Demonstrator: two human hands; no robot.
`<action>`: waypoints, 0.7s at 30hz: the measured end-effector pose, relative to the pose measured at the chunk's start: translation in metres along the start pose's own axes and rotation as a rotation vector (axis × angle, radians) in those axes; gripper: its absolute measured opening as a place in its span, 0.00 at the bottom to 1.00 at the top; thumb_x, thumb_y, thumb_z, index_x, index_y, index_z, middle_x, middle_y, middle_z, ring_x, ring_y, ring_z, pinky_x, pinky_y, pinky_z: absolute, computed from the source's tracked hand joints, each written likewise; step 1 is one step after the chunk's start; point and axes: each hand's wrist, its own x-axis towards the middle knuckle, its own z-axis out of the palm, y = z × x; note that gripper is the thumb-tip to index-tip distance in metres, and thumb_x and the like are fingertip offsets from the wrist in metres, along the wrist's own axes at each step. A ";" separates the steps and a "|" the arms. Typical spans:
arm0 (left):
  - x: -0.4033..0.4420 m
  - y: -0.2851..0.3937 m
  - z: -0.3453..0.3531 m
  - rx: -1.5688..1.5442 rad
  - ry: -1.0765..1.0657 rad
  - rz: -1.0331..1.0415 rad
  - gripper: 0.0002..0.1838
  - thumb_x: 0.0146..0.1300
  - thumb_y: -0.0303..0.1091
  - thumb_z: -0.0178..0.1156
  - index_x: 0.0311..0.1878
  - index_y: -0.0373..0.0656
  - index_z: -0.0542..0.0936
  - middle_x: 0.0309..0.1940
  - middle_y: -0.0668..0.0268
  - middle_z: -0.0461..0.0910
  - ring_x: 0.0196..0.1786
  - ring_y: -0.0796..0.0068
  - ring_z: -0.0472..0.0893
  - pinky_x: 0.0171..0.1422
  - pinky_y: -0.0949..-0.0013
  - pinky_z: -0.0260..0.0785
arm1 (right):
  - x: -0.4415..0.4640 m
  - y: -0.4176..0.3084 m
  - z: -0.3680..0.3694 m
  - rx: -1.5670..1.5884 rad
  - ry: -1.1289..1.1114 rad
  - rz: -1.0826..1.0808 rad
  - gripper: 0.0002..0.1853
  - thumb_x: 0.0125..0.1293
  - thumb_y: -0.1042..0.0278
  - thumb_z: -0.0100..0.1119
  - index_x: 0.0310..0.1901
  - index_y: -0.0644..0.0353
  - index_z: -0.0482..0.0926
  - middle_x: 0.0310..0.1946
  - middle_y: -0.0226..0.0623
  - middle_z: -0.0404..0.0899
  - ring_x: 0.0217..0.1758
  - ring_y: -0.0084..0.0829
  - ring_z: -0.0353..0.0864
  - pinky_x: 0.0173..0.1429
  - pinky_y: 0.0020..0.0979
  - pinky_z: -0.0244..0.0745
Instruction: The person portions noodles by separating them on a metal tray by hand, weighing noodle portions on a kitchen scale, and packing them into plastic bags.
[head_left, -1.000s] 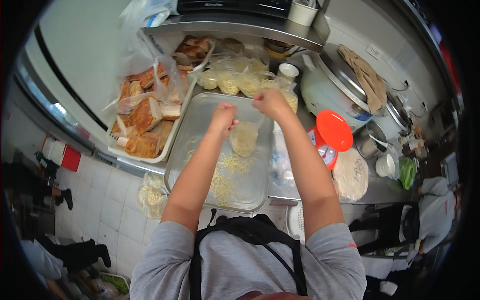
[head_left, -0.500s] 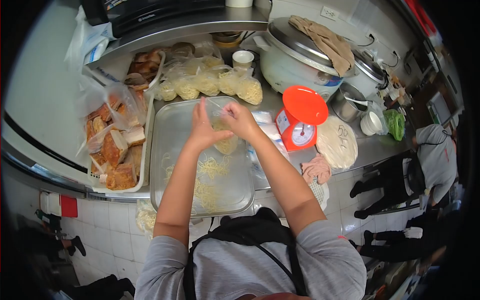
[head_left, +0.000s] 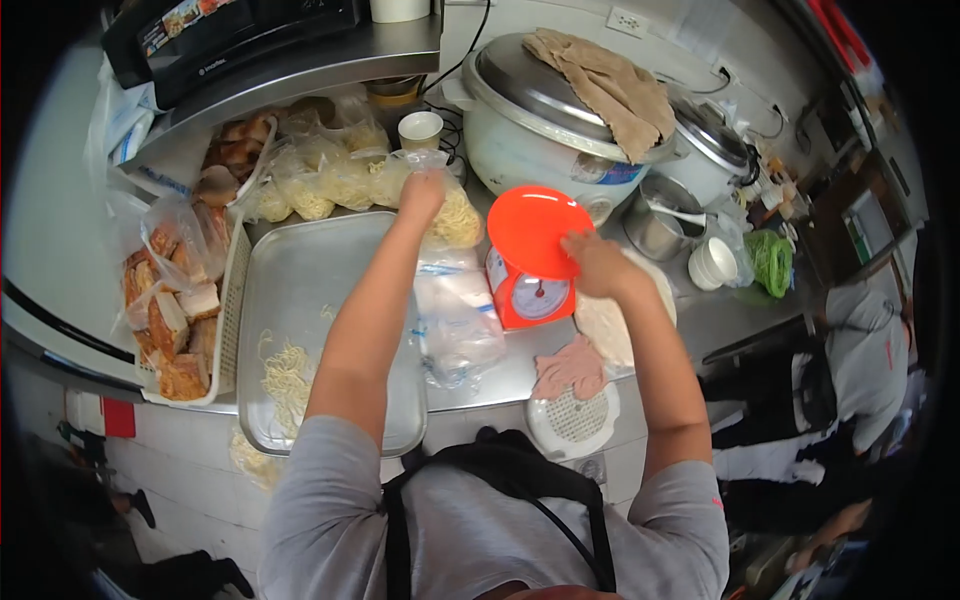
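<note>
My left hand [head_left: 422, 196] is closed at the row of noodle bags, its fingers gripping the top of a clear bag of noodles [head_left: 455, 218]. Beside the red plate [head_left: 535, 230] of the kitchen scale [head_left: 535, 297], my right hand [head_left: 600, 264] has its fingers spread, fingertips at the plate's right edge. Loose noodles [head_left: 288, 385] lie in the metal tray [head_left: 335, 270] under my left forearm. More bagged noodles [head_left: 305, 195] stand behind the tray.
A basket of meat [head_left: 228, 330] is at the left. Flat plastic bags [head_left: 458, 320] lie beside the scale. Behind are a large cooker [head_left: 550, 140] and a white cup [head_left: 420, 130]. A pink cloth [head_left: 570, 368] lies near the front edge. A person [head_left: 865, 340] stands at the far right.
The noodle bag has moved from over the tray to the back row in my left hand. My right hand has moved right to the scale and opened. The view has shifted right.
</note>
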 end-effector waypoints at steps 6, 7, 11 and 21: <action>0.033 -0.022 0.076 -0.637 -0.044 -0.640 0.21 0.56 0.47 0.48 0.39 0.35 0.71 0.25 0.58 0.70 0.27 0.64 0.72 0.35 0.66 0.67 | -0.002 0.009 0.028 0.010 0.161 -0.190 0.15 0.49 0.75 0.47 0.41 0.62 0.73 0.40 0.40 0.73 0.45 0.38 0.72 0.49 0.37 0.66; 0.025 -0.013 0.073 -0.743 -0.021 -0.720 0.21 0.56 0.47 0.50 0.42 0.36 0.70 0.26 0.59 0.69 0.27 0.66 0.71 0.35 0.66 0.68 | -0.004 0.007 0.024 0.014 0.176 -0.210 0.13 0.49 0.74 0.47 0.37 0.62 0.74 0.36 0.39 0.74 0.42 0.39 0.73 0.46 0.36 0.67; 0.002 -0.028 0.066 -0.873 -0.111 -0.773 0.24 0.54 0.45 0.54 0.50 0.42 0.65 0.36 0.61 0.69 0.34 0.69 0.71 0.37 0.65 0.68 | -0.006 0.005 0.018 0.053 0.263 -0.330 0.06 0.47 0.73 0.47 0.26 0.61 0.74 0.27 0.40 0.74 0.34 0.39 0.73 0.39 0.35 0.67; -0.201 -0.063 -0.137 -0.438 0.600 -0.202 0.21 0.55 0.28 0.55 0.51 0.41 0.63 0.38 0.67 0.67 0.40 0.81 0.68 0.42 0.77 0.64 | 0.038 -0.127 -0.043 0.567 0.348 -0.613 0.16 0.51 0.78 0.52 0.45 0.64 0.72 0.45 0.48 0.71 0.47 0.45 0.71 0.51 0.34 0.66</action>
